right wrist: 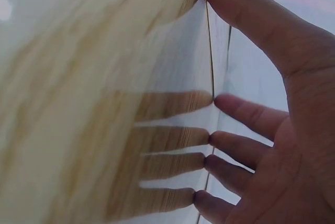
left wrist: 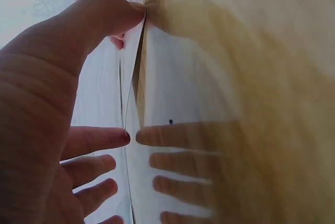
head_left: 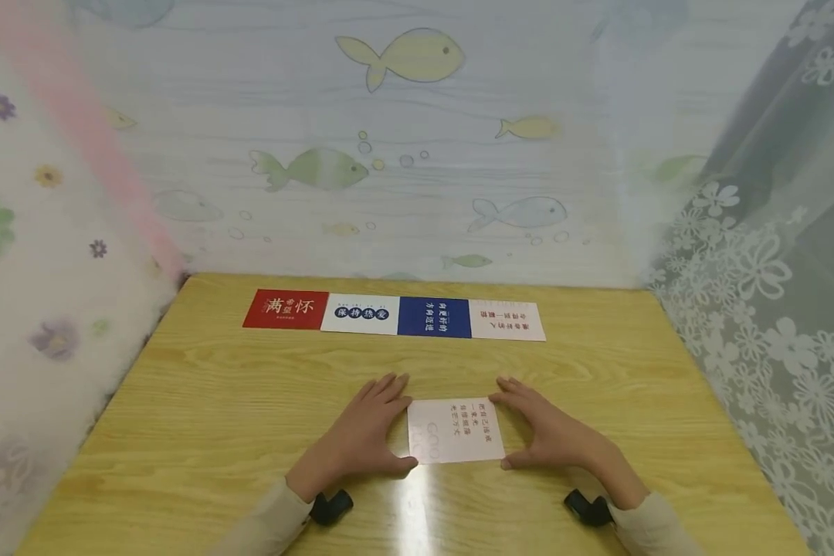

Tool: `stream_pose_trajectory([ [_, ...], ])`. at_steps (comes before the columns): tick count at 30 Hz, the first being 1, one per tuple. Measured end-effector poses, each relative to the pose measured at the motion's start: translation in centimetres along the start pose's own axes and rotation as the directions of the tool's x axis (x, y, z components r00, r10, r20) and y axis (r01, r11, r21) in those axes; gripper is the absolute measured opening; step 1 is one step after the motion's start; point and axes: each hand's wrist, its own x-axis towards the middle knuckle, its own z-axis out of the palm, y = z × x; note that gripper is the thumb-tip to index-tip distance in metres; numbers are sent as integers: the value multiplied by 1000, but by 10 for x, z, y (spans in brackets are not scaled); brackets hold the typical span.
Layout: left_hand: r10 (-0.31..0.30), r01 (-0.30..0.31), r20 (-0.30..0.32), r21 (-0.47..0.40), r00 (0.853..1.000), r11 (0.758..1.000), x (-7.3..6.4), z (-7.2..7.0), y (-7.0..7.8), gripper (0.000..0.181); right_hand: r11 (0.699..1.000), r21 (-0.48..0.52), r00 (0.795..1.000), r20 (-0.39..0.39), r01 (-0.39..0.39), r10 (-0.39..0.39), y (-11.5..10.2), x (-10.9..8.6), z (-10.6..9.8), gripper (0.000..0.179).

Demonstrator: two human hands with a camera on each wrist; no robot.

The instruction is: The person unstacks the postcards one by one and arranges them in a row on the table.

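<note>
A pale pink card (head_left: 445,448) with red Chinese characters lies between my two hands at the near middle of the table. My left hand (head_left: 357,432) holds its left side by the corners, thumb at the near one and index finger at the far one. On the opposite side my right hand (head_left: 556,432) holds the right corners the same way. In the left wrist view a narrow gap shows under the card's edge beside the thumb (left wrist: 112,17). Each hand's other fingers are spread, their tips low over the tabletop.
Farther back, a row of cards lies side by side: red (head_left: 285,318), white (head_left: 357,328), blue (head_left: 417,318) and pale pink (head_left: 507,330). The glossy wooden table (head_left: 250,401) meets a fish-patterned curtain (head_left: 417,224) behind, with flowered fabric on both sides.
</note>
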Motion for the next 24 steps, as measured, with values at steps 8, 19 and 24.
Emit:
stream_pose_trajectory([
  [8,45,-44,-13,65,999,997,12,-2,-11,89,999,-38,1000,-20,-2,1,0,6,-2,102],
  [19,64,-60,-47,76,997,995,28,-4,-18,97,998,-60,1000,-19,-7,6,5,20,-6,101],
  [24,62,-58,-72,60,995,997,34,-5,-24,100,998,-67,1000,-29,-10,8,10,27,-9,97],
])
